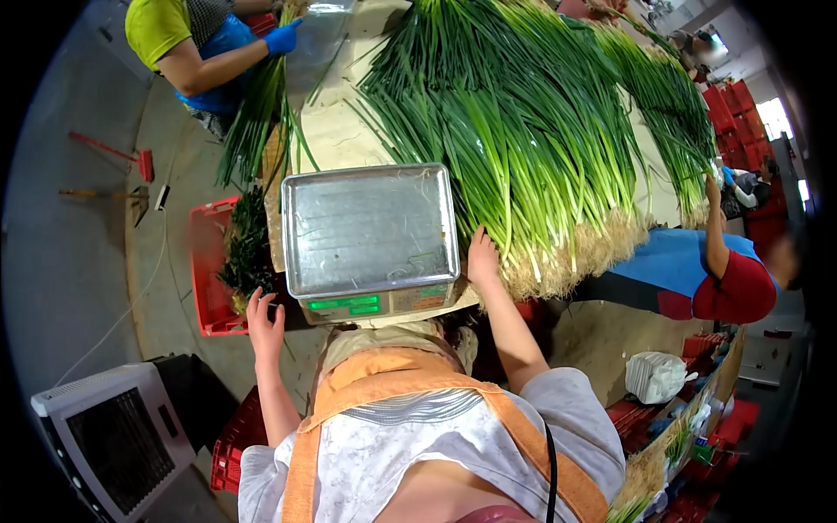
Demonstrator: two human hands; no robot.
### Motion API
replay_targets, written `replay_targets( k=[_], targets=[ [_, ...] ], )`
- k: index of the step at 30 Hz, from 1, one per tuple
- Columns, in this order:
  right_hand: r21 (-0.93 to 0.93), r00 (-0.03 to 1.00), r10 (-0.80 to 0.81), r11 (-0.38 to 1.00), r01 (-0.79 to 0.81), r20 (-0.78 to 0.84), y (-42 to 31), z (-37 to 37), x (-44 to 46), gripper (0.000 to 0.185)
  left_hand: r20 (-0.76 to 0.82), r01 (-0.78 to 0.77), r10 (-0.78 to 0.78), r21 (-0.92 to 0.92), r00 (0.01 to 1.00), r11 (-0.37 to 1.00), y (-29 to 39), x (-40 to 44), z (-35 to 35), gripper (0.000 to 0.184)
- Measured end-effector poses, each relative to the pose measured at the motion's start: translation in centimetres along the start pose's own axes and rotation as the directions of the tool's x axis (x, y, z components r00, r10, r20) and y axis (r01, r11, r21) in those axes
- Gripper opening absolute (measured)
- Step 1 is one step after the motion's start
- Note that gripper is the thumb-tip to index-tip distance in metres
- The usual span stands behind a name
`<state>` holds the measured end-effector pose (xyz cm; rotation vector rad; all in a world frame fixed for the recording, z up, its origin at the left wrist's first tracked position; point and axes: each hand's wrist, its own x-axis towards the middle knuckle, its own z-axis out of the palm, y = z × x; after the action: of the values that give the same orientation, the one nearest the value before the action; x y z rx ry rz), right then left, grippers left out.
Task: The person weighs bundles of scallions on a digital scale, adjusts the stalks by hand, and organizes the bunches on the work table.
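Note:
A digital weighing scale (370, 228) with a bare metal pan and a lit green display stands in front of me at the table's edge. My left hand (266, 321) is raised in the air off the scale's near left corner, its fingers apart and empty. To the right of the pan, my right hand (483, 257) has its fingers stretched out beside the root end of a large pile of spring onions (540, 166). Whether its fingertips touch the stalks I cannot tell. The pile has green tops pointing away and pale roots towards me.
A red crate (202, 270) holding green leaves stands on the floor at left. Across the table, a person's blue-gloved hand (282, 38) is by a bunch of spring onions (261, 113). Another person in a blue apron (658, 266) works at right. An air cooler (118, 449) stands lower left.

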<state>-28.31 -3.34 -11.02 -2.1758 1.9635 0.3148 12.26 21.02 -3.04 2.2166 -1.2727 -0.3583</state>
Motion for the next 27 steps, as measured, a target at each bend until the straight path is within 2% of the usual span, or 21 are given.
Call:
replay_targets(
  k=[1,4,7,8,11,13,15,16,19,21,22,23,24,25,27],
  targets=[
    [-0.01,0.997,-0.003,1.0,0.003,-0.074,0.0,0.9,0.1,0.084,0.003,0.004,-0.004,-0.003,1.0,1.0,-0.2,0.0,0.0,0.027],
    [0.015,0.996,0.069,0.998,-0.068,-0.061,0.1,1.8,1.5,0.08,0.02,0.015,-0.015,0.004,1.0,1.0,-0.4,-0.2,-0.1,0.027],
    [0.109,0.994,0.064,0.991,-0.074,0.086,0.3,-2.1,1.6,0.075,0.007,0.011,-0.011,-0.002,1.0,1.0,-0.3,-0.3,-0.3,0.027],
    [0.226,0.961,0.127,0.956,-0.185,0.247,-0.4,-5.8,1.1,0.072,-0.002,0.011,-0.011,-0.005,1.0,1.0,-0.4,-0.4,-0.5,0.027],
    [0.582,0.96,0.173,0.766,-0.272,0.221,0.7,-11.9,-0.2,0.07,-0.024,0.006,-0.006,0.009,1.0,1.0,-1.9,-0.7,-0.4,0.027],
    [0.697,0.975,0.199,0.685,-0.21,0.099,3.8,-12.6,0.8,0.068,-0.017,0.039,-0.039,0.008,0.999,0.999,-1.7,-0.7,-0.8,0.028],
    [0.744,0.954,0.277,0.614,-0.266,0.113,3.6,-17.5,-0.5,0.067,0.0,0.089,-0.089,-0.039,0.996,0.995,-1.1,-0.7,-1.2,0.027],
    [0.53,0.976,0.06,0.846,0.063,-0.211,7.3,-13.8,1.5,0.069,-0.001,0.082,-0.082,-0.021,0.997,0.996,-1.4,-0.6,-0.9,0.027],
    [0.661,0.972,0.213,0.717,-0.222,0.096,4.4,-15.3,0.4,0.071,-0.006,0.051,-0.051,0.0,0.999,0.999,-1.7,-0.5,-0.2,0.027],
    [0.641,0.958,0.112,0.722,-0.261,0.264,3.4,-13.2,0.8,0.079,-0.013,0.027,-0.027,-0.02,1.0,0.999,-0.4,-0.2,-0.5,0.026],
    [0.579,0.946,0.149,0.76,-0.297,0.289,1.5,-12.6,-0.2,0.081,-0.011,0.028,-0.028,-0.019,1.0,0.999,-0.2,0.0,-0.4,0.026],
    [0.337,0.991,0.024,0.939,-0.067,0.129,2.8,-6.1,1.2,0.084,-0.008,0.029,-0.029,-0.018,1.0,0.999,0.0,0.2,-0.4,0.026],
    [0.35,0.959,0.146,0.909,-0.226,0.241,0.4,-6.6,0.4,0.085,-0.003,0.029,-0.029,-0.015,1.0,0.999,0.2,0.3,-0.3,0.026],
    [0.055,0.997,0.08,0.995,-0.079,-0.008,0.0,-2.9,0.1,0.085,-0.003,0.024,-0.024,-0.012,1.0,1.0,0.2,0.4,-0.3,0.026],
    [-0.187,0.966,0.022,0.98,-0.072,-0.258,-0.3,2.5,0.8,0.086,-0.003,0.014,-0.014,-0.008,1.0,1.0,0.2,0.6,0.0,0.026]
  ],
)
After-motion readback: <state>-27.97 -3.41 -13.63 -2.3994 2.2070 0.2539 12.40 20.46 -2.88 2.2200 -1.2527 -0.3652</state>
